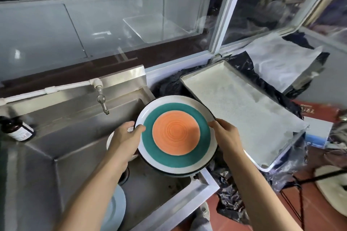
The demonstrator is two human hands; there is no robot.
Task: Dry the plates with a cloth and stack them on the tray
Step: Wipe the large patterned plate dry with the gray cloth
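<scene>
A round plate [175, 135] with an orange centre, a teal ring and a white, dark-edged rim is held above the right end of the sink. My left hand [124, 138] grips its left rim, thumb on the face. My right hand [226, 135] grips its right rim. A second plate edge seems to show just beneath it. The white tray [242, 107] lies to the right with nothing on it. Another white plate [109, 139] peeks out behind my left hand, and a pale blue plate [116, 206] sits low under my left forearm. No cloth is visible.
The steel sink [75, 124] has a tap [102, 99] at its back wall and a drain under my left arm. A dark bottle [17, 129] stands on the left ledge. Black plastic sheeting [231, 199] surrounds the tray. Windows rise behind; red floor lies at right.
</scene>
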